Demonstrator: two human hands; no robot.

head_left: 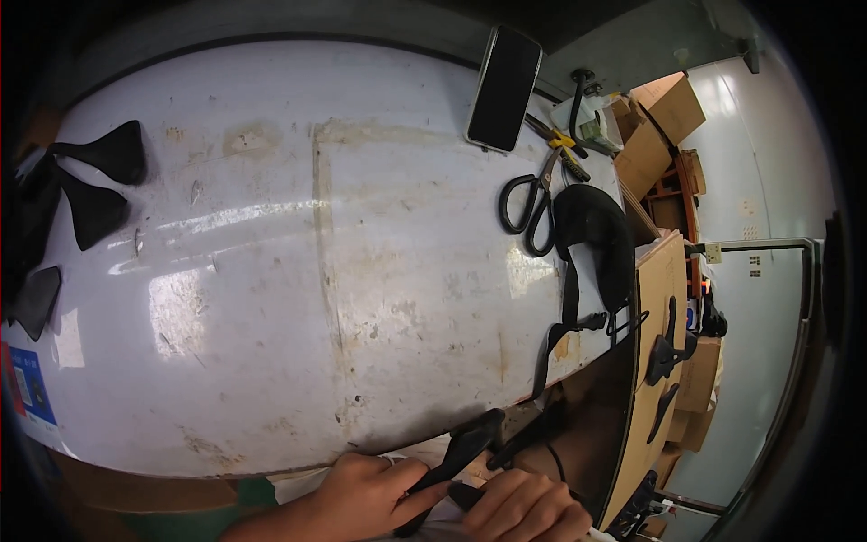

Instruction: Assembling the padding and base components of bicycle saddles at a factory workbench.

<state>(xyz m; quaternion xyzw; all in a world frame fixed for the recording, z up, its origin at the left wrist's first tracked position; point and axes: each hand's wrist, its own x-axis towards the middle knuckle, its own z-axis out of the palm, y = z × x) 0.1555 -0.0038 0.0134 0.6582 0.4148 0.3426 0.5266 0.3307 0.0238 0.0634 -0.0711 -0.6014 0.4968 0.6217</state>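
Note:
At the near edge of the table, my left hand (pixel 366 492) is closed around a black strap-like piece (pixel 471 441) with a wider, rounded end that points up toward the table. Close beside it, my right hand (pixel 528 510) has its fingers curled, with a dark tip of black material showing between the two hands. Whether that tip belongs to the same piece is hidden by my fingers. A similar black curved piece (pixel 603 230) with thin straps and a buckle lies at the table's right side.
Black-handled scissors (pixel 540 203), yellow-handled pliers (pixel 564 143) and a phone (pixel 504 88) occupy the far right of the white table (pixel 244 289). Black flared pieces (pixel 104 154) lie at its left. An open cardboard box (pixel 664 262) with black parts on its flap adjoins the right edge.

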